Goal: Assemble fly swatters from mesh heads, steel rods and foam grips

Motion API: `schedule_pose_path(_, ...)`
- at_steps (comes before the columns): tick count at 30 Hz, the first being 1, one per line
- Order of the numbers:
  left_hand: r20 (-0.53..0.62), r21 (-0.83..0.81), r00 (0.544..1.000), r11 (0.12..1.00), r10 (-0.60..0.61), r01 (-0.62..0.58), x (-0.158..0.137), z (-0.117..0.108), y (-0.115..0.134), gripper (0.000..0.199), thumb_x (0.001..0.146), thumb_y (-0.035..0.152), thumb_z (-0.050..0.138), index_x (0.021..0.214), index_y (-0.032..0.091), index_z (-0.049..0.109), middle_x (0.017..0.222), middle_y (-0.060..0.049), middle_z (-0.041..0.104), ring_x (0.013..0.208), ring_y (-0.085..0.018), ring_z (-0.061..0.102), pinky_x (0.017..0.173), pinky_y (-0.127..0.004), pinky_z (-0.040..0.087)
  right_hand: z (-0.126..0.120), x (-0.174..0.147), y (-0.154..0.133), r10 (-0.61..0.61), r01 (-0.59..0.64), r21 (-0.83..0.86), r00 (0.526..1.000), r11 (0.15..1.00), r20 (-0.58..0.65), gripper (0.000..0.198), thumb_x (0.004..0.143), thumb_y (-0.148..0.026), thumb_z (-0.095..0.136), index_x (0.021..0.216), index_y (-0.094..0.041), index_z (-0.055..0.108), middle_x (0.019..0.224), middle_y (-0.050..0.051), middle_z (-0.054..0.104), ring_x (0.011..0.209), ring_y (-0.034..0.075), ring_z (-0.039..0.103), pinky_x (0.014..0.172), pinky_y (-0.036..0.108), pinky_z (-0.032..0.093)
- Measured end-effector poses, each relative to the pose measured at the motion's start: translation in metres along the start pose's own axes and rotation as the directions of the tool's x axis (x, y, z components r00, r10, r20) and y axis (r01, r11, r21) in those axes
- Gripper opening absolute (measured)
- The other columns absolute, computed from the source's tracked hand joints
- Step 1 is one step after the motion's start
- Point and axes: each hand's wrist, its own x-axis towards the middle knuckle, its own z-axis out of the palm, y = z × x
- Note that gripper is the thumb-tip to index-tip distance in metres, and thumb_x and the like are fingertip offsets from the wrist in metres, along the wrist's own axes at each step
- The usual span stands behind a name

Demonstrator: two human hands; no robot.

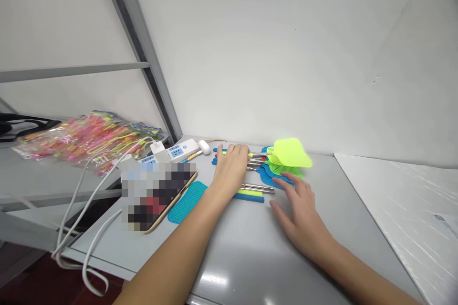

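My left hand point(232, 164) is closed over the handle of a bright yellow-green fly swatter point(291, 152), whose metal rod comes out to the right of the fingers. That swatter's head is a little blurred and lies over other swatter heads, among them a green one point(282, 169) and a blue one point(268, 177). To the right, my right hand point(298, 202) has its fingers spread beside the blue head and holds nothing. Below the left hand, more swatters point the other way, with blue and yellow handles point(250, 197); one teal head point(188, 201) shows left of my forearm.
A partly pixelated phone point(171, 200) lies to the left. Behind it are a white power strip point(179, 150), a white earbud case point(204, 147) and looping white cables point(84, 205). Plastic-wrapped colourful goods point(93, 138) fill the left shelf. A white sheet point(400, 200) lies on the right.
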Motion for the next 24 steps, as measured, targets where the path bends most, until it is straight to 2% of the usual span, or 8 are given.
schedule_pose_path(4, -0.005, -0.167, 1.0, 0.986, -0.016, 0.015, -0.009, -0.009, 0.022, 0.024, 0.102, 0.031, 0.02, 0.113, 0.023, 0.041, 0.092, -0.005, 0.064, 0.082, -0.021, 0.06, 0.073, -0.032, 0.043, -0.018, 0.012, 0.006, 0.117, -0.055, 0.198, 0.941, 0.979, -0.317, 0.05, 0.091, -0.037, 0.05, 0.138, -0.027, 0.035, 0.143, 0.013, 0.029, 0.134, 0.029, 0.032, 0.104, 0.049, 0.036)
schedule_pose_path(7, 0.026, -0.432, 1.0, 0.902, 0.008, 0.004, -0.026, -0.005, 0.048, 0.023, 0.102, 0.036, 0.022, 0.113, 0.024, 0.038, 0.083, -0.001, 0.062, 0.072, -0.018, 0.06, 0.06, -0.027, 0.04, -0.029, 0.021, 0.013, 0.29, -0.084, 0.486, 0.884, 0.87, -0.366, 0.049, 0.092, -0.043, 0.049, 0.136, -0.028, 0.034, 0.14, 0.012, 0.037, 0.122, 0.026, 0.048, 0.097, 0.043, 0.044)
schedule_pose_path(10, 0.178, -0.755, 0.977, 0.654, 0.117, 0.06, -0.049, 0.005, 0.08, 0.024, 0.101, 0.041, 0.028, 0.108, 0.023, 0.042, 0.078, 0.0, 0.061, 0.06, -0.014, 0.058, 0.056, -0.025, 0.04, -0.033, 0.021, 0.011, 0.365, -0.125, 0.725, 0.913, 0.678, -0.184, 0.037, 0.094, -0.05, 0.042, 0.12, -0.025, 0.05, 0.116, 0.009, 0.058, 0.101, 0.023, 0.06, 0.087, 0.039, 0.05)
schedule_pose_path(13, 0.347, -0.884, 0.915, 0.398, 0.205, 0.246, -0.066, 0.013, 0.102, 0.029, 0.101, 0.042, 0.026, 0.111, 0.022, 0.044, 0.068, 0.001, 0.06, 0.052, -0.013, 0.058, 0.052, -0.024, 0.043, -0.032, 0.014, -0.001, 0.419, -0.285, 0.813, 0.906, 0.507, 0.055, 0.039, 0.093, -0.056, 0.04, 0.094, -0.022, 0.059, 0.089, 0.006, 0.064, 0.074, 0.019, 0.062, 0.067, 0.033, 0.053)
schedule_pose_path(16, 0.342, -0.888, 0.922, 0.384, 0.181, 0.253, -0.067, 0.016, 0.104, 0.03, 0.099, 0.043, 0.035, 0.095, 0.02, 0.055, 0.075, -0.002, 0.065, 0.063, -0.015, 0.062, 0.058, -0.024, 0.045, -0.034, 0.013, -0.008, 0.442, -0.409, 0.832, 0.868, 0.375, 0.227, 0.038, 0.089, -0.058, 0.047, 0.084, -0.022, 0.057, 0.081, 0.003, 0.064, 0.055, 0.014, 0.055, 0.05, 0.027, 0.048)
schedule_pose_path(19, 0.335, -0.864, 0.933, 0.437, 0.131, 0.249, -0.058, 0.014, 0.091, 0.043, 0.096, 0.048, 0.039, 0.069, 0.018, 0.056, 0.061, -0.002, 0.062, 0.06, -0.014, 0.058, 0.06, -0.025, 0.044, -0.038, 0.02, -0.003, 0.408, -0.458, 0.85, 0.85, 0.26, 0.333, 0.034, 0.086, -0.055, 0.055, 0.084, -0.021, 0.057, 0.074, 0.0, 0.06, 0.058, 0.012, 0.054, 0.051, 0.023, 0.047)
schedule_pose_path(21, 0.369, -0.868, 0.926, 0.386, 0.078, 0.313, -0.05, 0.012, 0.082, 0.05, 0.095, 0.052, 0.038, 0.062, 0.019, 0.053, 0.046, 0.001, 0.052, 0.047, -0.012, 0.051, 0.054, -0.024, 0.041, -0.042, 0.026, 0.004, 0.362, -0.487, 0.863, 0.836, 0.138, 0.413, 0.033, 0.087, -0.054, 0.054, 0.086, -0.021, 0.057, 0.066, -0.004, 0.051, 0.05, 0.009, 0.045, 0.045, 0.021, 0.044)
schedule_pose_path(24, 0.336, -0.914, 0.942, 0.239, -0.008, 0.328, -0.039, 0.01, 0.073, 0.049, 0.094, 0.055, 0.04, 0.062, 0.019, 0.049, 0.04, 0.005, 0.042, 0.038, -0.01, 0.043, 0.045, -0.022, 0.034, -0.048, 0.03, 0.009, 0.249, -0.561, 0.827, 0.798, -0.026, 0.549, 0.03, 0.091, -0.053, 0.048, 0.089, -0.023, 0.055, 0.057, -0.009, 0.035, 0.039, 0.005, 0.022, 0.032, 0.017, 0.027)
